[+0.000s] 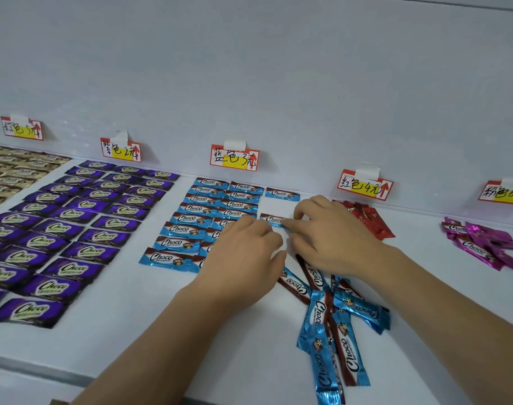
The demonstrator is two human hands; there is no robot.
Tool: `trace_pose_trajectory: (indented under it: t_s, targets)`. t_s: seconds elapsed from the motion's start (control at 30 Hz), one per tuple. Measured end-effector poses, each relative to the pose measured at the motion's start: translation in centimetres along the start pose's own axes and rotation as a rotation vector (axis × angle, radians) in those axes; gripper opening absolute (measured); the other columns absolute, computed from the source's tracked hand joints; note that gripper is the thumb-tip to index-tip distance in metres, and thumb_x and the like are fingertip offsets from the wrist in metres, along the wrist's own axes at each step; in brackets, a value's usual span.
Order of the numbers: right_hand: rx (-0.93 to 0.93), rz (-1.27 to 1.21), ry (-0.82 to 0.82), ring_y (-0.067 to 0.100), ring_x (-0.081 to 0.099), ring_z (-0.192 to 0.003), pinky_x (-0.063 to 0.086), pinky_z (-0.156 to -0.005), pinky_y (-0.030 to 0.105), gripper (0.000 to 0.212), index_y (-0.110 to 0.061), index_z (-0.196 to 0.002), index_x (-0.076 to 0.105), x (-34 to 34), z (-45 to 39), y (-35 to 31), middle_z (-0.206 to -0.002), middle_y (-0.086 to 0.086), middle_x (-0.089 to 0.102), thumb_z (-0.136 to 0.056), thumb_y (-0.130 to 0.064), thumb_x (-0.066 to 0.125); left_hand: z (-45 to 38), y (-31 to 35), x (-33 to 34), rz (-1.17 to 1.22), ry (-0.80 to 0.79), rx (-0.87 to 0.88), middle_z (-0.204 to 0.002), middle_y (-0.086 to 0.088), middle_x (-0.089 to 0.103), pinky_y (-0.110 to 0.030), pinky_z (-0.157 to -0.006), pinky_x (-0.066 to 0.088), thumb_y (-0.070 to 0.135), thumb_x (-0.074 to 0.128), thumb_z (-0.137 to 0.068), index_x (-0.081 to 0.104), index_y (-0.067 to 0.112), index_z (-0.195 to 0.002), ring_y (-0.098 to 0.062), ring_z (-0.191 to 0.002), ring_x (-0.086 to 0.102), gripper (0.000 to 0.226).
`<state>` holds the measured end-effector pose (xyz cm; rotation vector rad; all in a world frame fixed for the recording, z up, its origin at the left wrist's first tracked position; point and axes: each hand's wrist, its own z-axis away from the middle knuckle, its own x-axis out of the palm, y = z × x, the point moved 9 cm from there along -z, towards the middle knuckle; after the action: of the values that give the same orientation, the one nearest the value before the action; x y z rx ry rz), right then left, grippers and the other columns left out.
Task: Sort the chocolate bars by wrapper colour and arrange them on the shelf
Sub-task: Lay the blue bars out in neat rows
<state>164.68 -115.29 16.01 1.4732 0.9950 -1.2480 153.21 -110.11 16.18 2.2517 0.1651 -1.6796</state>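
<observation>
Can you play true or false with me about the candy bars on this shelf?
1. The purple bars lie in neat rows. True.
2. The red bars are lined up in tidy rows. False: they sit in a loose heap under the red tag.
3. The right hand pinches a blue bar with its fingers. True.
4. The loose blue bars near the front edge are sorted. False: they lie crisscrossed in a pile.
5. The pink bars are left of the purple ones. False: they are far right.
</observation>
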Motion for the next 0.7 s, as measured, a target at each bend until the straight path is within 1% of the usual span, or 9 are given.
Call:
trace_pose_trajectory:
  t_s: [0.07, 0.13, 0.2, 0.3, 0.4, 0.7]
  targets:
    - [0.015, 0.038, -0.024, 0.022, 0.044, -0.119, 0.040, -0.090, 0.042, 0.078, -0.030, -0.144, 0.058, -0.1, -0.8, 0.3, -0.122, -0.001, 0.055, -0.093, -0.056, 0.006, 0.3, 0.3, 0.3, 0.027, -0.032, 0.043, -0.114, 0.009, 0.065, -0.036, -0.099, 0.045, 0.047, 0.043, -0.106, 0.072, 0.028, -0.121, -0.013, -0.111, 0.050, 0.037]
    - [0.028, 0.064, -0.030, 0.023, 0.043, -0.120, 0.038, -0.091, 0.042, 0.081, -0.032, -0.147, 0.055, 0.0, -1.6, 0.8, -0.124, 0.000, 0.053, -0.091, -0.057, 0.002, 0.6, 0.3, 0.1, 0.053, -0.026, 0.076, -0.111, 0.011, 0.065, -0.037, -0.096, 0.046, 0.049, 0.045, -0.105, 0.073, 0.030, -0.120, -0.012, -0.108, 0.050, 0.037]
    - [0.050, 0.082, -0.035, 0.022, 0.042, -0.121, 0.037, -0.093, 0.042, 0.080, -0.034, -0.150, 0.051, 0.3, -2.3, 1.4, -0.126, 0.000, 0.051, -0.092, -0.058, 0.001, 0.9, 0.4, -0.5, 0.083, -0.004, 0.106, -0.109, 0.012, 0.065, -0.034, -0.093, 0.046, 0.051, 0.049, -0.103, 0.074, 0.031, -0.118, -0.010, -0.107, 0.049, 0.035]
    - [0.089, 0.074, -0.054, 0.020, 0.040, -0.121, 0.039, -0.097, 0.044, 0.072, -0.036, -0.153, 0.046, 1.0, -2.9, 2.2, -0.126, -0.001, 0.049, -0.096, -0.057, 0.007, 1.2, 0.6, -0.8, 0.122, -0.035, 0.129, -0.108, 0.015, 0.063, -0.029, -0.094, 0.043, 0.055, 0.052, -0.101, 0.075, 0.033, -0.116, -0.007, -0.107, 0.047, 0.035]
    - [0.106, 0.063, -0.059, 0.020, 0.041, -0.120, 0.039, -0.099, 0.045, 0.070, -0.037, -0.157, 0.040, 1.2, -3.1, 2.7, -0.126, -0.001, 0.049, -0.098, -0.057, 0.009, 1.2, 0.9, -0.7, 0.121, -0.081, 0.152, -0.109, 0.015, 0.062, -0.028, -0.096, 0.043, 0.058, 0.051, -0.101, 0.072, 0.034, -0.121, -0.005, -0.107, 0.046, 0.038]
    - [0.134, 0.052, -0.071, 0.019, 0.041, -0.118, 0.041, -0.100, 0.045, 0.069, -0.034, -0.155, 0.041, 1.4, -2.7, 3.2, -0.127, 0.000, 0.050, -0.099, -0.056, 0.009, 1.3, 1.1, -0.6, 0.130, -0.118, 0.159, -0.114, 0.018, 0.058, -0.023, -0.094, 0.040, 0.069, 0.049, -0.096, 0.068, 0.036, -0.127, -0.003, -0.110, 0.042, 0.049]
